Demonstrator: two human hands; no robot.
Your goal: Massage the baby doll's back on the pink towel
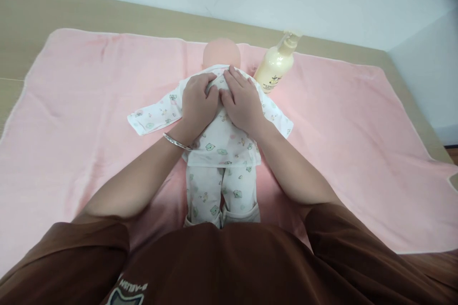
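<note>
I hold both hands flat on the doll [222,145], which lies lengthwise mid-blanket [86,105] on the bench [43,9]. Left hand [198,101]: grip released, fingertips pinching a fold of the printed top at the shoulders. Right hand [242,101]: grip released, palm pressing the cloth. Risk, in my judgement: an outward sweep of my right hand could topple the pump bottle [276,64] standing just beside the doll's head [222,53].
</note>
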